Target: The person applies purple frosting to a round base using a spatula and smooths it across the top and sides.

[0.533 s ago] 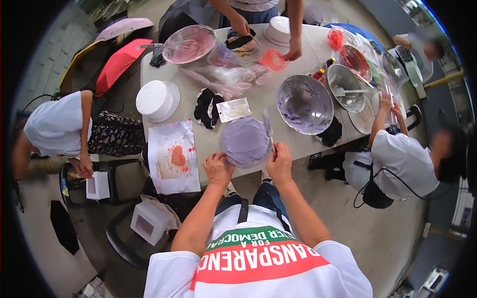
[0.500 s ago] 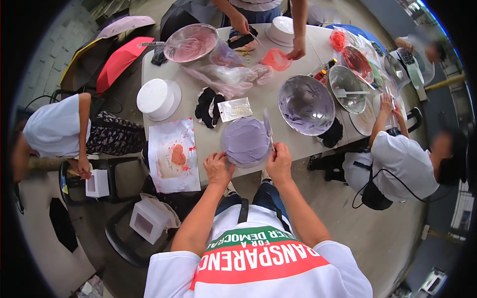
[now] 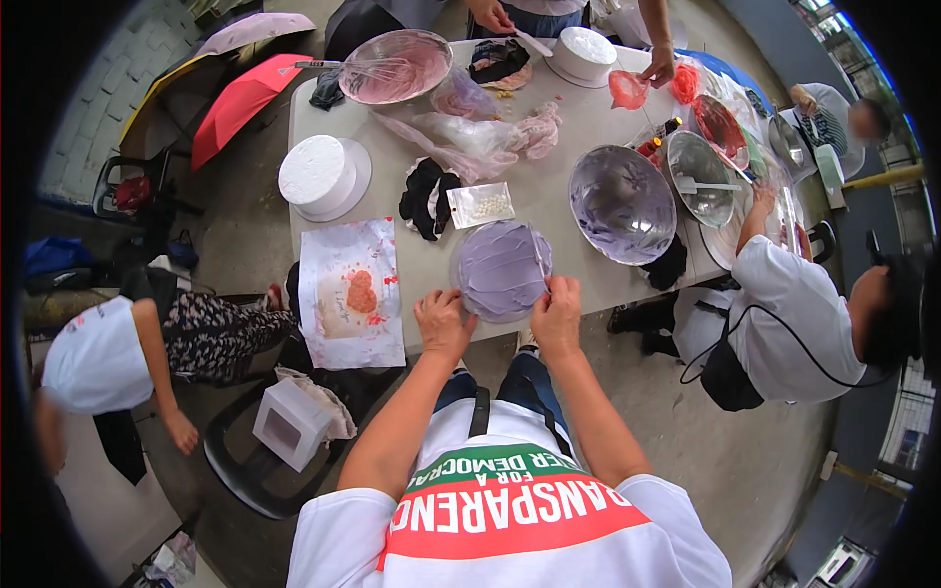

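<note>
A round cake (image 3: 498, 267) covered in rough purple frosting sits at the table's near edge in front of me. My right hand (image 3: 556, 316) is closed around the handle of a thin icing spatula (image 3: 540, 253), whose blade stands along the cake's right side. At the cake's near left edge is my left hand (image 3: 444, 323), its fingers curled and thumb apart, gripping the rim of the cake's base. The base itself is mostly hidden by the hand and frosting. Just behind the cake lies a clear packet of white pearls (image 3: 480, 205), beside a crumpled black cloth (image 3: 427, 199).
A metal bowl with purple smears (image 3: 622, 206) stands to the right. To the left are a white round form on a stand (image 3: 319, 174) and a stained paper sheet (image 3: 350, 294). Further back are a pink frosting bowl (image 3: 397, 69) and plastic bags (image 3: 461, 137). Co-workers surround the table.
The spatula blade has swung inward from outside the cake to against its right upper side. The person at left has leaned down; the far person's hand with a red bag moved right.
</note>
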Demonstrator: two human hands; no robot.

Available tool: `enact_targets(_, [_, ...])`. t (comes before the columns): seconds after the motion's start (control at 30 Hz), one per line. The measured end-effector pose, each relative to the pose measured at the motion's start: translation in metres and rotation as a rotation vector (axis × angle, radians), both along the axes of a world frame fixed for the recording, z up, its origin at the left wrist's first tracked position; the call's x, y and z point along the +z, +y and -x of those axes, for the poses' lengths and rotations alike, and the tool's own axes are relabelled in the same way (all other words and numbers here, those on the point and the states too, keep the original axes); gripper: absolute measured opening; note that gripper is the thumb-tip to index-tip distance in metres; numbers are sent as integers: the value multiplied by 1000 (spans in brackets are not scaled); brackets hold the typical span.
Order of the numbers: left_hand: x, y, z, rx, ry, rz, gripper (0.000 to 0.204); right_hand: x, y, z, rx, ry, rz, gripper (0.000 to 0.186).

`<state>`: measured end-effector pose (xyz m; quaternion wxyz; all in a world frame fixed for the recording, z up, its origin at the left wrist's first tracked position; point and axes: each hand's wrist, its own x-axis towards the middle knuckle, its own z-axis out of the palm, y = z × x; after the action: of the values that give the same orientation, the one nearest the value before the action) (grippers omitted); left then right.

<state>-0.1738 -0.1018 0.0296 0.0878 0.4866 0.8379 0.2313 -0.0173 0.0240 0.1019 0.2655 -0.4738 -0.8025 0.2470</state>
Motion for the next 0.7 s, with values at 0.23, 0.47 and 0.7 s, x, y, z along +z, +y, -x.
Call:
enact_targets(0.23, [-3,-1,3,-16,-1,-19,35,4,-10,19,5,-14,34,25])
enact_targets(0.47, [-7,-2,4,-16,-5,-59,35,2,-22,36,65,-9,-4,25])
enact_targets(0.7, [-11,-4,5,-22,-12,-59,38,-2,-39,49,119,6,0,25])
